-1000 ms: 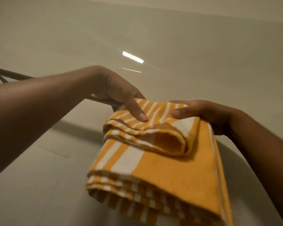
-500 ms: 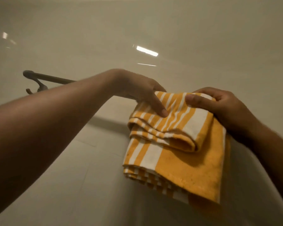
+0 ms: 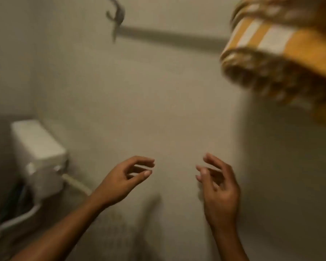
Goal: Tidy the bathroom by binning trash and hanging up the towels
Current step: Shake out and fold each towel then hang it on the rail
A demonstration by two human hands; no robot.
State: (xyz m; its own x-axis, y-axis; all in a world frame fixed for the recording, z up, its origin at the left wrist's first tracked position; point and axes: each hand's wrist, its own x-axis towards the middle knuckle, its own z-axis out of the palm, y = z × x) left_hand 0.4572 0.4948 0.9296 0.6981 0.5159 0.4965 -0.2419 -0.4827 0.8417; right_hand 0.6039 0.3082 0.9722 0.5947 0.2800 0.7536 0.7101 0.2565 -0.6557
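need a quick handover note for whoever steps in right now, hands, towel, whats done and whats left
Left hand: empty, fingers loosely curled, held low in front of the wall.
Right hand: empty too, fingers relaxed, level with the left.
Yellow striped towel: folded, hanging at upper right, neither hand touching it. The rail itself is hidden under it; only the rail bracket and a shadow on the wall show.
Done: this towel looks hung.
Left: other towels and any trash, none of them in view here. Toilet cistern sits at lower left.

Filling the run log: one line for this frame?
towel: hanging up high | left hand: empty, below towel | right hand: empty, below towel | frame: blurred
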